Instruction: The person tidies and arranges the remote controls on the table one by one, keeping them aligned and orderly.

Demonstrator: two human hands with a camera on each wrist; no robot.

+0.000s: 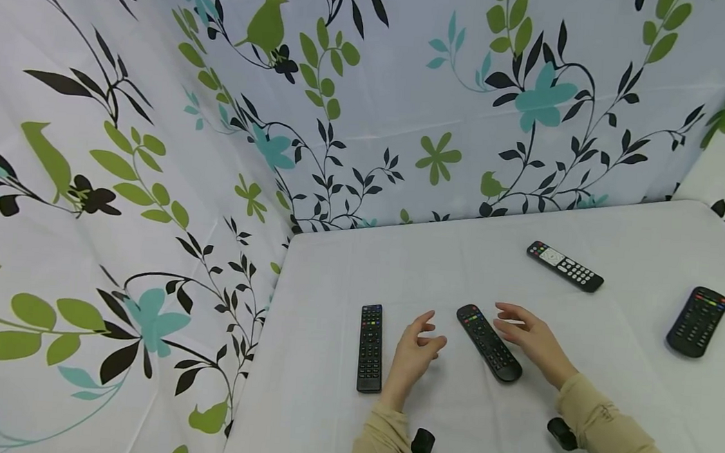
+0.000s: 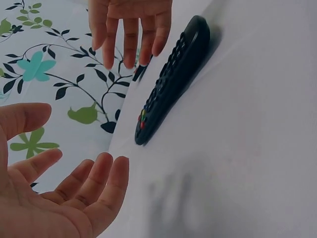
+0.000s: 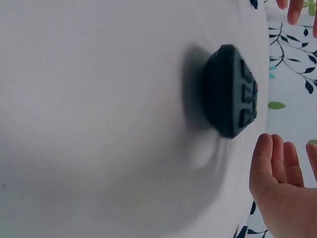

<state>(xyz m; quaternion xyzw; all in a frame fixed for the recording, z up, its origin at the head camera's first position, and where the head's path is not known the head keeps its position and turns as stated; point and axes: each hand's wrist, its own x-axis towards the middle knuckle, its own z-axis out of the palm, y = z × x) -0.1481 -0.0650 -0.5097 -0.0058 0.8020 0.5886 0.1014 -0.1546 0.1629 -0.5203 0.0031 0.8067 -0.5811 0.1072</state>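
A black remote control (image 1: 489, 343) lies slanted on the white table between my two hands. My left hand (image 1: 413, 358) hovers to its left with fingers relaxed and apart, holding nothing. On the other side, my right hand (image 1: 536, 341) is held just right of the remote, its fingers loosely bent and empty. In the left wrist view the same remote (image 2: 173, 79) lies beyond the left fingertips, on the cloth. The right wrist view shows its end (image 3: 230, 91) near the right fingers. Left of my left hand lies a longer, straight remote (image 1: 370, 348) with small coloured buttons.
A black remote with white number keys (image 1: 564, 266) lies farther back. Another dark remote with rounded ends (image 1: 698, 322) is at the far right. The white-covered table (image 1: 435, 265) meets a leaf-and-bird patterned curtain (image 1: 369, 116) at the back and left.
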